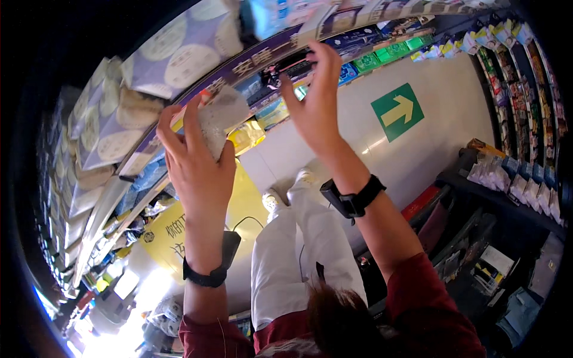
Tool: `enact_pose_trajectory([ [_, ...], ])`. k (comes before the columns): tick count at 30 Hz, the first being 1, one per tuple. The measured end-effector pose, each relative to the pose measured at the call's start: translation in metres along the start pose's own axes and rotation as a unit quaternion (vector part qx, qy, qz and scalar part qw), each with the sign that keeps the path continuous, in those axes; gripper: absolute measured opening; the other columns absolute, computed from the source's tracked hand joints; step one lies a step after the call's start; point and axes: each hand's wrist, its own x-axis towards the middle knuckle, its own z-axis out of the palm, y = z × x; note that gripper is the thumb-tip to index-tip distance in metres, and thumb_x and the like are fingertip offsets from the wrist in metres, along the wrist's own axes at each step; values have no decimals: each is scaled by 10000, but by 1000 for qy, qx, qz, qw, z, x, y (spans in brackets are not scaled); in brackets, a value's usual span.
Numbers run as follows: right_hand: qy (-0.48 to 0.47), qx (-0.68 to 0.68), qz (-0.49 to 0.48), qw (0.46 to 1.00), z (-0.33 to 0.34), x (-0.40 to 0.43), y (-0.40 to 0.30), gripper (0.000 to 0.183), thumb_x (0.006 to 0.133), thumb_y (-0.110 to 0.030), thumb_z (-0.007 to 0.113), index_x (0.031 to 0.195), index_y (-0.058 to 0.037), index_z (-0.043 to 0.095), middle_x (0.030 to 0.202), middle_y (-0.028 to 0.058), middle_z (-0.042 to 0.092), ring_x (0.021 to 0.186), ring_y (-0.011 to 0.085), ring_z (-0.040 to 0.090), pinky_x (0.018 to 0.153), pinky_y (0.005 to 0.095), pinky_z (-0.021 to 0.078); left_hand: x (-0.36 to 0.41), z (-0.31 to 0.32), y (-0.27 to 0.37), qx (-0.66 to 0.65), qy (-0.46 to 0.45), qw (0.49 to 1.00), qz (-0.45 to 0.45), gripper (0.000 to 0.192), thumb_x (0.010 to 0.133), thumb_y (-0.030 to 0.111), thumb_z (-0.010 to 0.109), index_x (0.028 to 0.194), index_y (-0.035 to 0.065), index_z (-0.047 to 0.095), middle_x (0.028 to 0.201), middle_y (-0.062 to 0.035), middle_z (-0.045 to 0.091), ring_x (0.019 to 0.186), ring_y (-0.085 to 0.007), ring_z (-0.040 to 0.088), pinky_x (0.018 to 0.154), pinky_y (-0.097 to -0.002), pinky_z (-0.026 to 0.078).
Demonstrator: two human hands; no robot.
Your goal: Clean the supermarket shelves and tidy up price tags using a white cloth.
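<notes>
My left hand (197,170) grips a whitish, crumpled piece of cloth or wipe (224,114) between thumb and fingers, in front of the shelf's purple edge strip (250,62). Blur keeps its exact material from being told. Further right, my right hand (318,98) is raised with thumb and fingers apart, and nothing shows between them. Behind its fingertips lies a dark shelf recess holding small dark packs (271,78). Each wrist carries a black strap with a box-like device.
Purple-and-white packages (179,49) fill the upper shelf. Below are yellow packs (246,136) and green packs (367,62). A green arrow sign (397,112) and a yellow mat (241,192) mark the floor. A dark shelving unit (465,174) with bins stands at right.
</notes>
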Motion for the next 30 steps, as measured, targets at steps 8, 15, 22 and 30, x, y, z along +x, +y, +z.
enact_pose_trajectory([
  [8,52,-5,-31,998,-19,47,40,447,763,-56,705,1139,-10,466,1080,195,515,950,385,542,795,428,453,55,39,46,7,23,992,121,655,637,84,726,1259,73,519,1245,-138,493,1095,-355,536,905,-439,462],
  [15,96,28,-39,994,-13,53,46,382,760,-54,705,1078,-36,493,1010,178,525,876,361,566,740,423,470,55,62,63,11,-16,994,107,690,632,103,736,1280,62,501,1242,-117,477,1077,-350,544,911,-431,453],
  [22,40,17,-16,999,-27,61,40,244,778,-20,639,1002,-61,550,950,149,583,884,379,588,726,444,488,66,53,76,55,-68,989,116,651,667,165,735,1260,36,500,1231,-119,488,1093,-329,539,902,-437,449],
  [30,1,-4,-20,1000,-38,53,19,316,748,137,593,1010,-40,582,990,108,622,876,303,621,744,322,505,83,36,78,88,-155,974,141,583,678,181,738,1181,0,506,1134,-137,499,1011,-331,563,869,-435,460],
])
